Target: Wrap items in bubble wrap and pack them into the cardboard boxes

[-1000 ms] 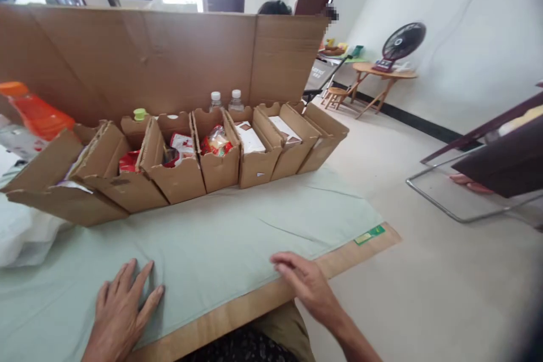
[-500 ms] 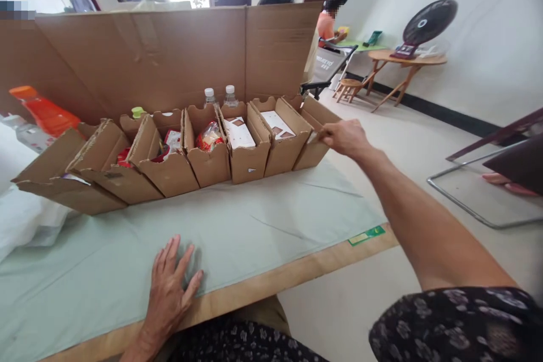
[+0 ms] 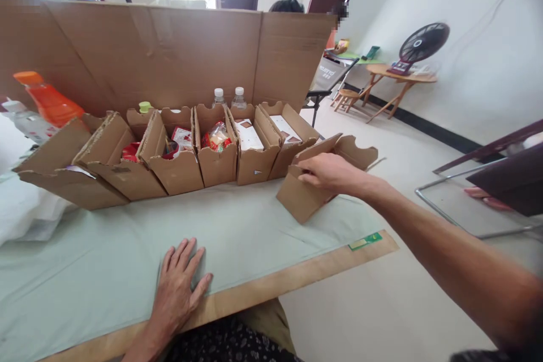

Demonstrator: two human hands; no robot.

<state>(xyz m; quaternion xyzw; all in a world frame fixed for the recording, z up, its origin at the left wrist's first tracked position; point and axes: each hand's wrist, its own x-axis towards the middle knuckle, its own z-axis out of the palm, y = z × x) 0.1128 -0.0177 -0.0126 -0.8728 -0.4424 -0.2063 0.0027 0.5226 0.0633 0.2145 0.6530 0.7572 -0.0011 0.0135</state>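
My right hand (image 3: 324, 172) grips the rim of a cardboard box (image 3: 303, 198), which stands angled at the right end of the table, apart from the row. Its inside is mostly hidden from me. To its left is a row of several open cardboard boxes (image 3: 180, 172). One contains a red and clear snack packet (image 3: 217, 138); two others contain white cartons (image 3: 249, 134). My left hand (image 3: 180, 283) lies flat with spread fingers on the pale green cloth (image 3: 237, 226) near the front edge.
A tall cardboard panel (image 3: 169, 56) stands behind the row. At the left are an orange bottle (image 3: 55, 102) and white plastic bags (image 3: 29, 215); clear bottles (image 3: 238, 98) stand behind the boxes. A fan (image 3: 424, 42) on a wooden table (image 3: 403, 74) and people are farther back.
The rightmost box has come away from the row, pulled toward me and turned by my right hand. My left hand stays flat on the cloth. The view has shifted slightly.
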